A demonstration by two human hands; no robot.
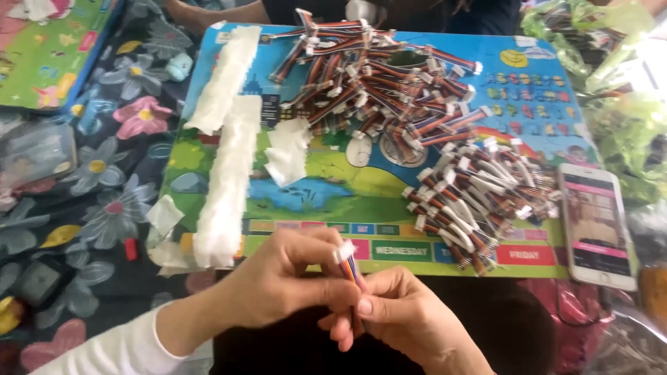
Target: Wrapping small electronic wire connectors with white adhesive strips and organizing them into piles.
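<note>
- My left hand [292, 274] pinches a short rainbow ribbon cable [351, 267] near its white plug, thumb and fingers pressed on it just below the plug.
- My right hand [399, 316] meets it from below; its thumb and forefinger are closed on the lower run of the same cable, the other fingers curled in.
- The cable sits between both hands, just in front of the near edge of the picture board [333, 191], lifted off it.
- To do this well, I judge the grip should stay close to the plug so the thin wires do not splay, and the two hands should keep the strand straight rather than twisted.
- Counts: one cable in hand. Two heaps lie on the board: a big dark heap of cables [375, 83] at the far side and a paler heap of taped cables [479, 201] at the right; each holds too many to count.
- Two long strips of white tape pieces [226, 173] run down the board's left side, and a small stack of loose pieces [286, 149] lies beside them.
- One phone [596, 226] lies right of the board, screen lit.
- Green plastic bags [618, 104] are heaped at the far right; I cannot tell how many.
</note>
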